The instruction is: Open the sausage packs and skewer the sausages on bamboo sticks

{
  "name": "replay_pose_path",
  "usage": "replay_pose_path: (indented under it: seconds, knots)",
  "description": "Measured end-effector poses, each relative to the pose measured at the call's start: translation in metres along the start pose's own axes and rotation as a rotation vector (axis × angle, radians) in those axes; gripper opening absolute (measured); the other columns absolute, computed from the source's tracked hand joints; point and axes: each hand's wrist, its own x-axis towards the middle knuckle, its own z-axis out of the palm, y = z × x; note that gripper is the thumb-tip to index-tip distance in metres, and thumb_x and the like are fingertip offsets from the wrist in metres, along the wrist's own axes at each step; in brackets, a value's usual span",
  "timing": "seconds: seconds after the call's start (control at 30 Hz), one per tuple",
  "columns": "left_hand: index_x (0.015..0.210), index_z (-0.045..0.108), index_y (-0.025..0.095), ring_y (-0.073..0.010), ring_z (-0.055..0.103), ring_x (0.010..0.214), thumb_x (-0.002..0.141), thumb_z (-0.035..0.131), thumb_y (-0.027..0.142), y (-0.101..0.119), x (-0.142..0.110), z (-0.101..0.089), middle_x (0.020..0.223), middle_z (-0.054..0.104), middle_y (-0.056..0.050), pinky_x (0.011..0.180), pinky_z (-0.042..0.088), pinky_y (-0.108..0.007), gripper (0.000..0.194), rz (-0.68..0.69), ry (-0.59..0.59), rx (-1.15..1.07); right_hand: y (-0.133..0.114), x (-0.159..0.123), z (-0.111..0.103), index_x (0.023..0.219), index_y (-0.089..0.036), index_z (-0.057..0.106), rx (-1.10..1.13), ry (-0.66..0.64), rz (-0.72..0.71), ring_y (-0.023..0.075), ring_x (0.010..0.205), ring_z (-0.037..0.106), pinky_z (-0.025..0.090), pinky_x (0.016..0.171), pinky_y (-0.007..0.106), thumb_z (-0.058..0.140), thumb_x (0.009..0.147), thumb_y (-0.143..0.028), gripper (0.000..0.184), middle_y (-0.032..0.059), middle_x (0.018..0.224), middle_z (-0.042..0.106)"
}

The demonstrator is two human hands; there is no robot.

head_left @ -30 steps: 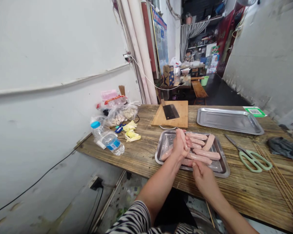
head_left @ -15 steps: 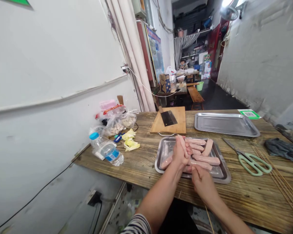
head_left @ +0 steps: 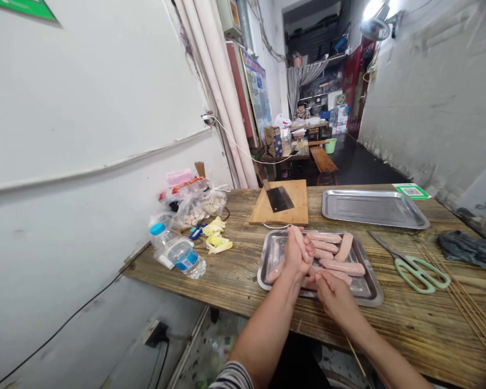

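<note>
My left hand (head_left: 297, 256) is closed around a pale pink sausage (head_left: 296, 236), which points up and away over the tray. Close beside it, my right hand (head_left: 334, 292) pinches a thin bamboo skewer (head_left: 353, 351); its rear end sticks out below my wrist. The skewer's tip is hidden between my hands, so I cannot tell how far it enters the sausage. Beneath both hands lies a metal tray (head_left: 373, 289) holding several more sausages (head_left: 342, 267), some partly covered by my hands and forearm.
Beyond the tray, a cleaver (head_left: 280, 199) rests on a wooden cutting board (head_left: 299, 216). A second metal tray (head_left: 372, 208) is at the back right. Scissors (head_left: 423, 273), more skewers (head_left: 465, 302) and a dark plastic bag (head_left: 470, 248) lie right; a water bottle (head_left: 186, 259) and leaves (head_left: 217, 240) left.
My right hand has moved slightly up and left toward my left hand, and the skewer's rear end has risen with it. The left hand keeps its grip on the sausage.
</note>
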Motion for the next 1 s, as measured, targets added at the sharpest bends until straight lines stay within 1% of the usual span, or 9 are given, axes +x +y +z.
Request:
replay_pose_path:
  seconds: [0.13,0.2,0.27,0.3,0.37,0.47,0.63,0.77,1.0]
  knots:
    - [0.09,0.049,0.018,-0.0066,0.036,0.038,0.091,0.036,0.051,0.01,0.001,-0.003,0.054,0.039,0.004,0.036,0.028,-0.015,0.035,0.022,-0.006,-0.054,-0.005,-0.009,-0.008,0.083,-0.017,0.065,-0.093,-0.083,-0.057,0.0207,0.062,0.061,0.049,0.059,0.029,0.034,0.089,-0.042,0.04,0.0012,0.049,0.054]
    - [0.088,0.05,0.017,-0.0066,0.039,0.04,0.092,0.035,0.051,0.012,0.003,-0.004,0.057,0.043,0.002,0.038,0.031,-0.015,0.037,0.046,0.01,-0.074,-0.004,-0.016,-0.01,0.092,-0.015,0.066,-0.143,-0.087,-0.073,0.0232,0.077,0.065,0.051,0.072,0.034,0.032,0.09,-0.041,0.043,0.0063,0.063,0.063]
    - [0.087,0.051,0.016,-0.0063,0.041,0.042,0.092,0.036,0.049,0.012,0.003,-0.004,0.06,0.047,0.0,0.039,0.033,-0.014,0.037,0.063,0.024,-0.078,-0.003,-0.02,-0.011,0.101,-0.013,0.065,-0.169,-0.072,-0.074,0.0245,0.092,0.065,0.049,0.082,0.037,0.032,0.089,-0.04,0.044,0.0119,0.084,0.069]
    - [0.088,0.052,0.015,-0.0058,0.041,0.042,0.092,0.037,0.048,0.012,0.003,-0.004,0.061,0.048,0.0,0.039,0.033,-0.014,0.036,0.069,0.024,-0.074,-0.003,-0.021,-0.011,0.103,-0.012,0.065,-0.178,-0.075,-0.071,0.0249,0.096,0.064,0.049,0.084,0.038,0.032,0.089,-0.039,0.045,0.0138,0.093,0.069]
    - [0.09,0.052,0.015,-0.0049,0.039,0.04,0.092,0.038,0.046,0.01,0.002,-0.003,0.061,0.046,0.001,0.037,0.031,-0.014,0.034,0.075,0.011,-0.067,-0.004,-0.021,-0.012,0.103,-0.012,0.066,-0.203,-0.107,-0.061,0.0255,0.095,0.064,0.049,0.083,0.039,0.031,0.089,-0.039,0.046,0.0151,0.101,0.069]
    - [0.092,0.052,0.015,-0.0043,0.035,0.038,0.092,0.039,0.046,0.008,0.001,-0.003,0.06,0.044,0.003,0.034,0.028,-0.014,0.033,0.079,-0.025,-0.073,-0.008,-0.017,-0.013,0.101,-0.013,0.068,-0.236,-0.131,-0.051,0.0258,0.09,0.065,0.05,0.079,0.038,0.031,0.089,-0.04,0.047,0.0148,0.098,0.069]
    - [0.097,0.052,0.017,-0.0044,0.035,0.038,0.089,0.045,0.048,0.005,0.0,-0.004,0.061,0.044,0.003,0.033,0.028,-0.014,0.033,0.098,-0.066,-0.07,-0.011,-0.013,-0.013,0.101,-0.011,0.068,-0.244,-0.123,-0.098,0.0256,0.087,0.066,0.05,0.08,0.039,0.03,0.089,-0.037,0.047,0.015,0.096,0.07]
    - [0.096,0.052,0.017,-0.0039,0.032,0.037,0.086,0.05,0.051,0.003,-0.001,-0.004,0.059,0.042,0.004,0.032,0.026,-0.013,0.035,0.111,-0.061,-0.068,-0.01,-0.012,-0.009,0.093,-0.01,0.069,-0.242,-0.055,-0.104,0.0265,0.08,0.066,0.051,0.075,0.038,0.029,0.088,-0.036,0.048,0.0157,0.085,0.07]
    - [0.093,0.049,0.019,-0.0039,0.031,0.037,0.084,0.052,0.054,0.002,-0.002,-0.004,0.058,0.039,0.005,0.032,0.023,-0.013,0.036,0.082,-0.099,-0.07,-0.013,-0.012,-0.003,0.085,-0.012,0.067,-0.174,0.026,-0.123,0.0237,0.072,0.066,0.05,0.067,0.031,0.033,0.087,-0.035,0.041,0.0136,0.079,0.07]
